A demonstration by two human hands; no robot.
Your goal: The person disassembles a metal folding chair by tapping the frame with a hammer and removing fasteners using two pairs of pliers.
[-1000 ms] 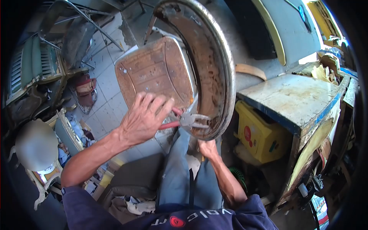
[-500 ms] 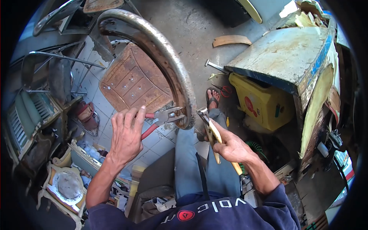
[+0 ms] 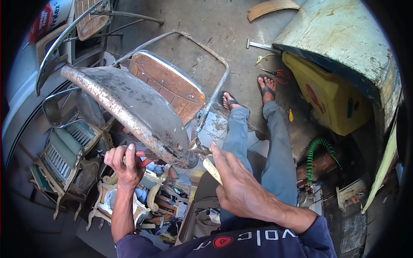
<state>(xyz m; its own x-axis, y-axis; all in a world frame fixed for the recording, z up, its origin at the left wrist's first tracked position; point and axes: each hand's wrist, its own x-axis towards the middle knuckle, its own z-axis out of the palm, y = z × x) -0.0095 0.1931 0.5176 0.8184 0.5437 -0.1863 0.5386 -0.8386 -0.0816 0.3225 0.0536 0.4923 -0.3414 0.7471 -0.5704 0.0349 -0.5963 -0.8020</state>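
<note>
My left hand (image 3: 124,165) is closed around the red handles of pliers (image 3: 141,160), whose jaws are mostly hidden by the rusty rim. My right hand (image 3: 243,185) grips pincers (image 3: 201,148) with cream-yellow handles, their metal head at the lower right end of that rim. Between the hands tilts a metal chair: its dark, worn padded part (image 3: 133,92) has a rusty, flaking tube edge (image 3: 109,109). Beyond it shows the chair's brown rusty panel (image 3: 167,81), inside a bent tube frame (image 3: 217,60).
A yellow container (image 3: 327,94) stands under a worn pale tabletop (image 3: 340,34) at right. Red-handled scissors (image 3: 280,76), a yellow-handled tool (image 3: 291,115) and a curved wooden strip (image 3: 272,8) lie on the floor. A green coiled hose (image 3: 310,157) is near my leg; ornate chairs (image 3: 66,146) crowd the left.
The chair has turned and tipped leftward, bringing its dark padded side into view. My left hand has moved lower left with the pliers; my right hand has shifted slightly left and down with the pincers.
</note>
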